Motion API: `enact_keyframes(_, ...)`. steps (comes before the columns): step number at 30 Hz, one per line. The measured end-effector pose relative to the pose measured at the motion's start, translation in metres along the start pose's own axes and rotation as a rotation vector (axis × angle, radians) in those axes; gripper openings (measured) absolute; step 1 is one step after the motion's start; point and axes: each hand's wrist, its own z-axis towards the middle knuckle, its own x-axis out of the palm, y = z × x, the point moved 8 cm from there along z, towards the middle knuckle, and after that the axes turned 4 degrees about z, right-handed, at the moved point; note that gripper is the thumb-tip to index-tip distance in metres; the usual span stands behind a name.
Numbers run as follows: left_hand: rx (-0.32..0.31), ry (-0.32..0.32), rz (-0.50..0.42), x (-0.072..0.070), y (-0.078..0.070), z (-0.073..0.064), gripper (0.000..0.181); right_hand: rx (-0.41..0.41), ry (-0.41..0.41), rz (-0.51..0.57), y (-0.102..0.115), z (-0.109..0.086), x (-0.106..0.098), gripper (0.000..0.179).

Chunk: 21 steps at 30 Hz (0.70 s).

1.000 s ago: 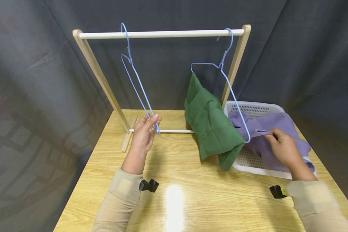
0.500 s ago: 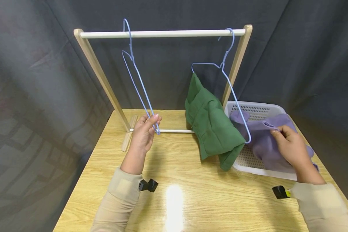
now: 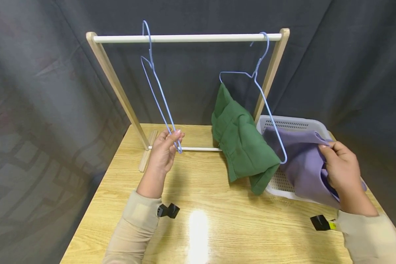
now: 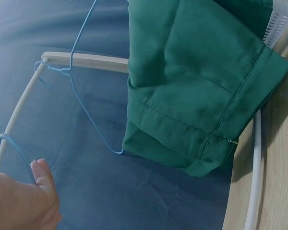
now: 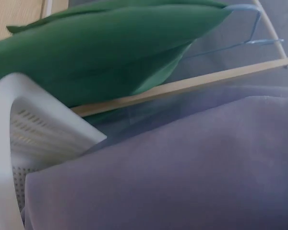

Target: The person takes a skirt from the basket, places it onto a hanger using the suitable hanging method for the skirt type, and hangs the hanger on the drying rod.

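My left hand [image 3: 163, 152] holds the lower end of a blue wire hanger [image 3: 160, 91] between thumb and fingers. That hanger's hook is over the white rail [image 3: 201, 38], and its frame is turned edge-on to me. At the right, my right hand [image 3: 343, 170] pinches the edge of a purple garment [image 3: 303, 161], raised partly out of a white plastic basket [image 3: 316, 124]. Purple cloth [image 5: 182, 177] fills much of the right wrist view, where the hand itself is hidden. A green garment [image 3: 241, 143] with a stitched band hangs from a second blue hanger [image 3: 273, 121].
The rack has wooden side posts [image 3: 113, 86] and a low white crossbar [image 3: 198, 149] above the wooden table [image 3: 217, 220]. The green garment hangs between my hands and partly overlaps the basket. A dark curtain [image 3: 184, 80] stands behind the rack.
My right hand has moved right and slightly towards me, drawing the purple garment wider over the basket's near rim. The left hand stays put while the hanger's hook has risen a little above the rail.
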Motion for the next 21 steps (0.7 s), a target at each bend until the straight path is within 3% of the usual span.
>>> enact_keyframes(4,0.008,-0.004,-0.003,0.001,0.0,0.001,0.033,-0.014,0.016,0.304,-0.004,0.002,-0.003,0.016)
enact_keyframes(9,0.007,-0.006,0.001,0.0,0.0,0.002,0.035,-0.046,0.021,0.472,-0.007,0.005,-0.007,0.013)
enact_keyframes(17,-0.005,-0.006,0.019,-0.003,0.001,0.002,0.044,-0.061,0.081,0.786,0.02,-0.012,0.011,0.009)
enact_keyframes(21,-0.001,-0.008,0.026,-0.003,0.001,0.002,0.044,-0.085,0.123,0.858,0.031,-0.019,0.019,0.011)
